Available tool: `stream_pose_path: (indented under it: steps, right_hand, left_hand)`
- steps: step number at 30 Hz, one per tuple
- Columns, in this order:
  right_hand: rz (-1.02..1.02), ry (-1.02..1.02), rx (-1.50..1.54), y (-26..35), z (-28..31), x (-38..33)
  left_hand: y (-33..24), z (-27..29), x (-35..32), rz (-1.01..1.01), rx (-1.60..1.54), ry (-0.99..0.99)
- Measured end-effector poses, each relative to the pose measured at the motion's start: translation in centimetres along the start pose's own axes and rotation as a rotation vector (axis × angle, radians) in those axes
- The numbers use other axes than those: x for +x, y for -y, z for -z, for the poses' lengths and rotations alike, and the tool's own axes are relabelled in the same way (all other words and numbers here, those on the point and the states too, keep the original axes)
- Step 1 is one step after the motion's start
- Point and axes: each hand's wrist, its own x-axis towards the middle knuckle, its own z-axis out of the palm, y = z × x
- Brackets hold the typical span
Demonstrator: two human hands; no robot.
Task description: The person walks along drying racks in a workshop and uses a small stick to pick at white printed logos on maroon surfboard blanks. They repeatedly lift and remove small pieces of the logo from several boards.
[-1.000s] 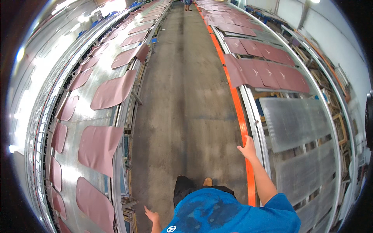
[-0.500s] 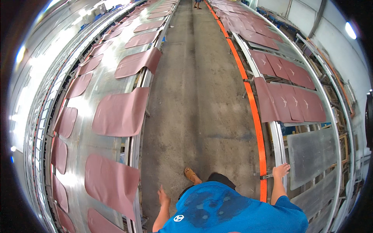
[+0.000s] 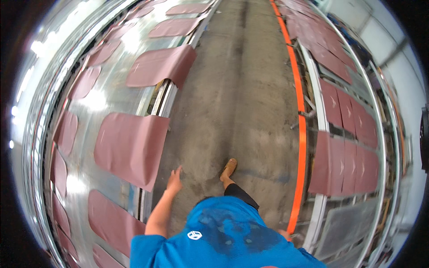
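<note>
Underfoot, a grey concrete aisle [image 3: 243, 89] is running between two long shiny metal racks [image 3: 107, 94]; reddish-brown sheets [image 3: 129, 149] are lying flat on both, the nearest drooping over the left rack's edge; an orange rail [image 3: 300, 147] is bordering the right rack. The left hand [image 3: 174, 179] is hovering just beside that drooping sheet, fingers spread, holding nothing; the right hand [image 3: 284, 234] is peeking out beside the blue shirt [image 3: 223, 241], mostly hidden, so its grip is impossible to tell.
</note>
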Motion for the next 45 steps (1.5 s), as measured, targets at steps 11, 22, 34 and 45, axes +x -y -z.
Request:
stream_pose_path:
  steps: [11,22,34,45]
  right_hand:
    - [0.234,0.205,0.764,41.0,14.5,44.8]
    - [0.840,0.461,0.387,86.8,26.5,55.3]
    - [0.194,0.725,0.541,77.5,24.2,72.4]
    - [0.322,0.519,0.444,87.7,29.6,97.9]
  left_hand:
    - [-4.9,2.2,11.5,0.391,-0.203,0.210]
    - [-9.1,3.6,23.5,0.644,-0.386,0.137]
    - [-14.5,10.8,39.6,0.655,-0.384,0.398]
    - [-22.8,15.4,60.2,0.614,-0.292,0.357]
